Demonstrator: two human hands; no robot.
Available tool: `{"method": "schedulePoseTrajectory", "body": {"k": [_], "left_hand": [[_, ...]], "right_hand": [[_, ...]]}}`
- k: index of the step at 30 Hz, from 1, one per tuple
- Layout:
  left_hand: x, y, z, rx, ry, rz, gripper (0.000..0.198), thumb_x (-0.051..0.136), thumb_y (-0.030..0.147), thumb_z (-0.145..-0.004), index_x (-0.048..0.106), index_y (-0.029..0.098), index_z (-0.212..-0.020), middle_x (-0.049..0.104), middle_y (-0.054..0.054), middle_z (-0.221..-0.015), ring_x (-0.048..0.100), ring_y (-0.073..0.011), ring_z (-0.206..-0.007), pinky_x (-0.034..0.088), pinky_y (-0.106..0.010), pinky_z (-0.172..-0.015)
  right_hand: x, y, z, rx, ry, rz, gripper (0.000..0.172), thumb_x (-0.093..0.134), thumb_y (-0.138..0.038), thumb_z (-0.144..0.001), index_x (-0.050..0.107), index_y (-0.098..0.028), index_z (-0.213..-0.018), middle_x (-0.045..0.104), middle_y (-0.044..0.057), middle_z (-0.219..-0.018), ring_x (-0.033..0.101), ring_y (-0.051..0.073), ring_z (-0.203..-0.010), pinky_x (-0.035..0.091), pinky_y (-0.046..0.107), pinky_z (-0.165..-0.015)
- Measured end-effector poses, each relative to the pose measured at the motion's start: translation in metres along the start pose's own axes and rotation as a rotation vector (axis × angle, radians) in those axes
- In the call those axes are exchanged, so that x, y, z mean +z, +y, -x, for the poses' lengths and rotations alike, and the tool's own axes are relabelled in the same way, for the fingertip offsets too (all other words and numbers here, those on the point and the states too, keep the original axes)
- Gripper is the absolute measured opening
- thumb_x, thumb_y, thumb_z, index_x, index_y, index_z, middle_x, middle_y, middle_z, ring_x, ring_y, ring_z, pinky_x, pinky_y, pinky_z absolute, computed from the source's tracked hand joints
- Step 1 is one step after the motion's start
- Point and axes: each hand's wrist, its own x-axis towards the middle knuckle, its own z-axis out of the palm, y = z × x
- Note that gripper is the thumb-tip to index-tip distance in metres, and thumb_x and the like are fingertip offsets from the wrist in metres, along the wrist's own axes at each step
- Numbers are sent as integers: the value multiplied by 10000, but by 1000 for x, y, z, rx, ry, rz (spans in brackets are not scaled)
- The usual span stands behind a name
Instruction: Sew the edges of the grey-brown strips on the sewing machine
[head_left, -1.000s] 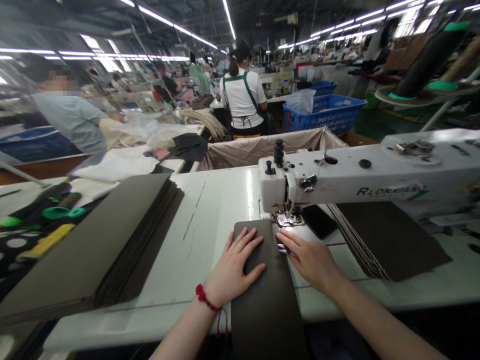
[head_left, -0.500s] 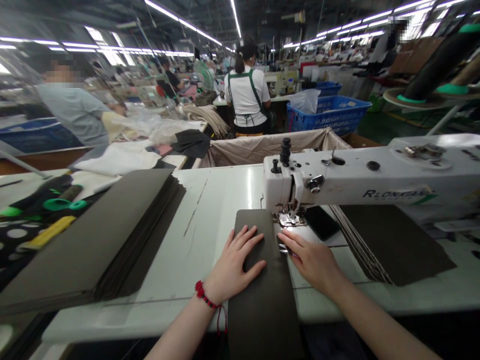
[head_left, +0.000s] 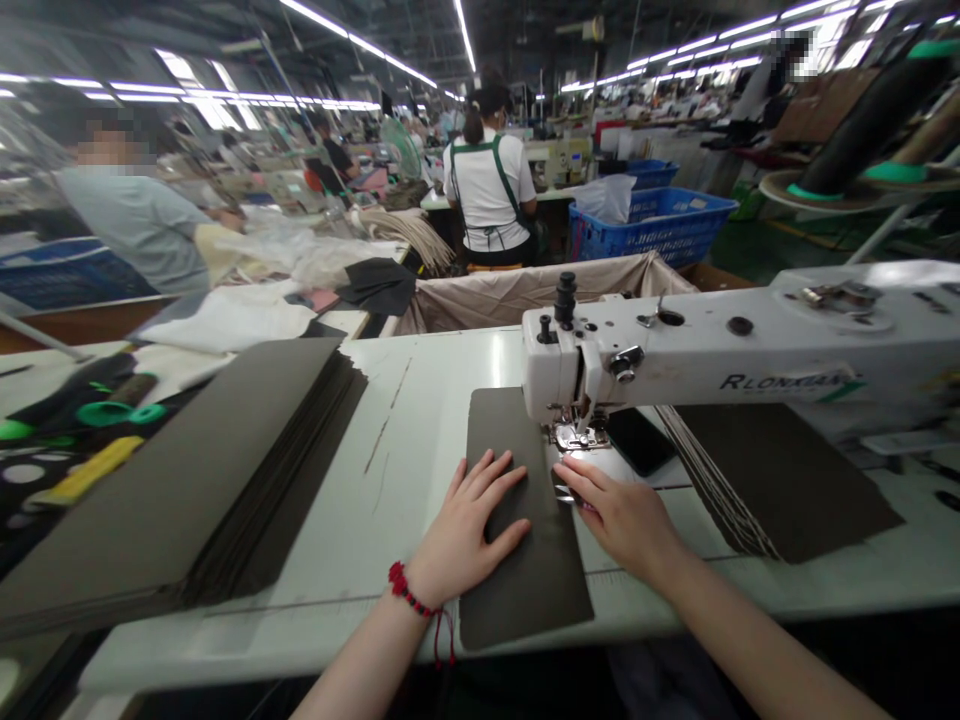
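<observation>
A dark olive panel with rounded corners lies on the sewing table, its right edge by the needle and presser foot of a white sewing machine. My left hand rests flat on the panel, fingers spread, a red and black bracelet at the wrist. At the panel's right edge, just in front of the presser foot, is my right hand. Its fingers curl over small metal thread snips, whose blades poke out to the left; the rest of them is hidden.
A tall stack of olive panels stands at the left, another stack at the right under the machine arm. A black phone lies behind my right hand. Beyond the table are a cloth-lined bin, a blue crate and seated co-workers.
The panel has slid away from me past the presser foot, so its near edge now shows on the tabletop. Both hands stay in nearly the same place.
</observation>
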Motion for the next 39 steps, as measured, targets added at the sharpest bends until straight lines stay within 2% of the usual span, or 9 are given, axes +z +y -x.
{"method": "schedulePoseTrajectory", "body": {"k": [17, 22, 39], "left_hand": [[1, 0, 0, 7, 27, 20, 546, 502, 431, -932, 360, 309, -1444, 291, -16, -1547, 182, -272, -1444, 111, -544, -1180], [1, 0, 0, 7, 30, 9, 554, 515, 419, -926, 359, 306, -1445, 300, -11, -1543, 189, -268, -1443, 115, -531, -1184], [8, -2, -3, -6, 42, -53, 652, 442, 509, -944, 211, 282, -1510, 271, -33, -1556, 172, -261, -1448, 130, -509, -1183]], "right_hand": [[-1, -2, 0, 7, -11, 19, 586, 464, -155, -876, 392, -333, -1429, 410, -10, -1485, 627, 197, -1055, 528, 341, -820], [0, -1, 0, 2, -8, 14, 591, 463, -156, -881, 376, -341, -1435, 402, -31, -1488, 621, 197, -1067, 527, 347, -825], [1, -1, 0, 4, 0, 31, 598, 474, -155, -878, 377, -346, -1436, 405, -22, -1486, 633, 202, -1041, 536, 348, -810]]}}
